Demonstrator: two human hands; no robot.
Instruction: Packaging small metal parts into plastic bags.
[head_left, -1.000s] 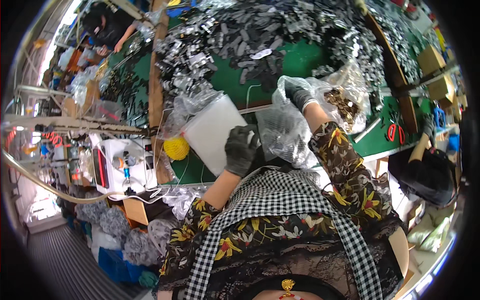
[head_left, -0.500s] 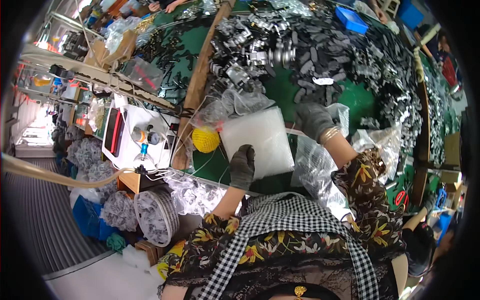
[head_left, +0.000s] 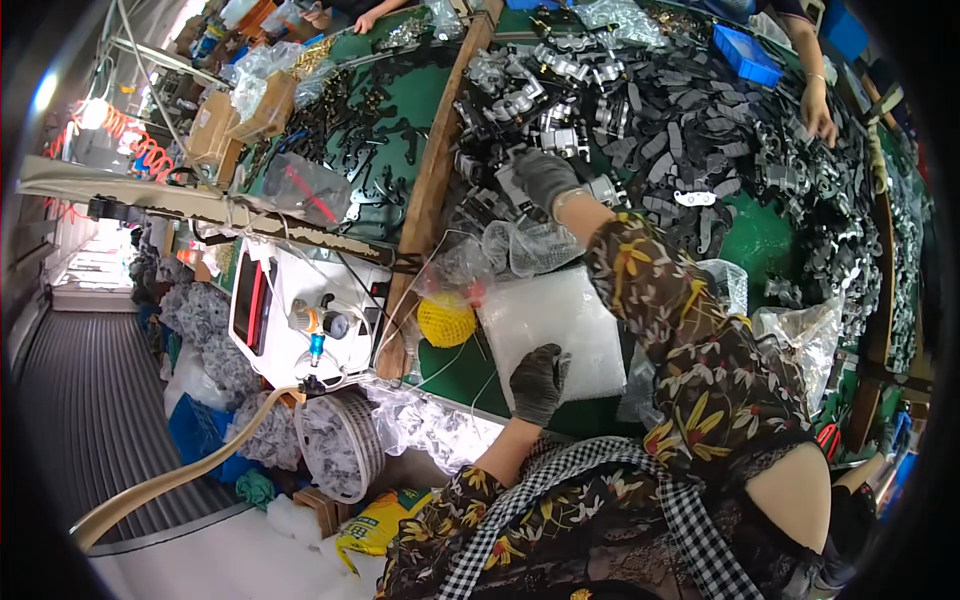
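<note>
My left hand (head_left: pixel 540 385), in a dark grey glove, presses with curled fingers on the lower edge of a stack of white, translucent packing sheets (head_left: pixel 590 325). Farther off, my gloved right hand (head_left: pixel 545 178) reaches over a heap of silver and black metal parts that look like brake calipers (head_left: pixel 565 142). Its fingertips are among the parts, and I cannot make out whether they grip one. Dark, flat, pad-like pieces (head_left: pixel 690 115) spread to the right of that heap. Crumpled clear bubble wrap (head_left: pixel 530 248) lies between the sheets and the heap.
A yellow netted ball (head_left: pixel 446 320) sits left of the sheets, near a white device with a gauge (head_left: pixel 335 325). A wooden divider (head_left: pixel 440 130) crosses the green bench. A blue tray (head_left: pixel 747 55) stands far right. Another person's hand (head_left: pixel 818 115) hovers over parts there.
My right hand has moved from beside the bubble wrap, forward and left, onto the metal parts. My left hand stays on the sheets. Another person's arm now reaches in at the far right.
</note>
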